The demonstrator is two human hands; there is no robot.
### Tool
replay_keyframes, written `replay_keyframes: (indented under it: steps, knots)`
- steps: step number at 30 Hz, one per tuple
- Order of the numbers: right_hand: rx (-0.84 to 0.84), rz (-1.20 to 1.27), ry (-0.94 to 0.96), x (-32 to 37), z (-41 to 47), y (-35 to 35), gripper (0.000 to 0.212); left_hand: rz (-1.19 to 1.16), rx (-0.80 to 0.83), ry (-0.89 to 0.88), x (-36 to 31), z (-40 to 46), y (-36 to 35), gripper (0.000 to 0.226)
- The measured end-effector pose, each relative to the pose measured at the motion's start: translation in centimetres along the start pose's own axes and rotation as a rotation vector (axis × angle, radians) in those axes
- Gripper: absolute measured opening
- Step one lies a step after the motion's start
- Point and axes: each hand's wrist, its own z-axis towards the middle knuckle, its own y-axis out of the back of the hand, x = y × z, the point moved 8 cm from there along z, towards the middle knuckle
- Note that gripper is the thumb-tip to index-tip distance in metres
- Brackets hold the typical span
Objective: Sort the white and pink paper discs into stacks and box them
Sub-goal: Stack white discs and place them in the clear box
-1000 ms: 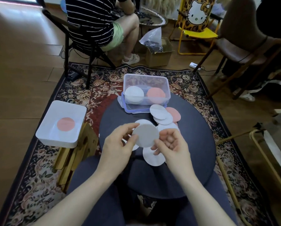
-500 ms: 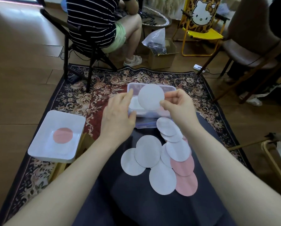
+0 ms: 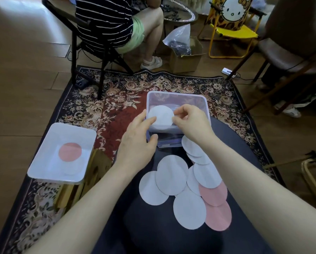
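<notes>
Obs., head view. Both hands are at the clear plastic box (image 3: pixel 204 103), centre of frame, at the far edge of the dark round table (image 3: pixel 245 162).

Right hand (image 3: pixel 192 123): thumb and forefinger pinch the right edge of a white disc (image 3: pixel 160 115), which sits inside the left half of the box, low over or already on the white stack there. I cannot tell whether it has touched down.

Left hand (image 3: pixel 137 143): fingers loosely spread, index tip touching the disc's left edge, thumb against the box's near wall. It steadies rather than grips, by my reading.

The right half of the box is hidden behind the right hand; any pink stack there is not visible.

Still loose on the table, lower centre of frame: an overlapping spread of white discs (image 3: pixel 171 175), at least seven by count, plus two pink discs (image 3: pixel 215 195) at the spread's lower right.

Left of frame: a white tray (image 3: pixel 43 162) on a wooden stand, holding one pink disc (image 3: pixel 70 152) partly overlapping a pale one.

Judgement: sorting is partway. White stack in the box is started; most of the spread remains to be picked up, both pinks included. No lid is seen on the box, so closing is also outstanding if required.
</notes>
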Motion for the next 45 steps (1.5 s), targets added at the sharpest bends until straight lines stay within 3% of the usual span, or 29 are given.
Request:
replay_keyframes:
  steps: [6,11,14,16,18,31,38,45]
  knots:
    - [-0.201,0.151,0.137,0.1,-3.7,4.3,0.017,0.03,-0.038,-0.008,-0.7,-1.1,0.8,0.047]
    - [-0.302,0.205,0.105,-2.8,-8.6,6.3,0.019,0.068,-0.157,-0.106,-1.1,-5.0,1.1,0.04]
    - [-0.252,-0.002,0.129,-4.7,-10.5,4.8,0.01,0.209,-0.124,-0.205,-1.1,-8.0,-0.8,0.04]
    - [-0.147,-0.206,0.146,-5.5,-11.4,2.8,0.034,0.342,-0.029,-0.258,-0.9,-9.9,-2.9,0.042]
    - [-0.102,-0.304,0.153,-5.7,-12.2,1.9,0.045,0.467,0.062,-0.304,-0.5,-11.3,-4.8,0.045]
    - [-0.042,-0.212,0.34,-5.1,-21.1,1.5,0.015,0.565,0.142,-0.393,-0.9,-14.8,-5.7,0.046]
    - [-0.052,-0.214,0.329,-5.9,-24.4,1.8,0.016,0.672,0.155,-0.473,-1.8,-16.8,-5.4,0.044]
    - [-0.203,-0.086,0.211,-4.9,-22.1,3.1,0.026,0.716,0.174,-0.474,-2.8,-18.5,-5.6,0.045]
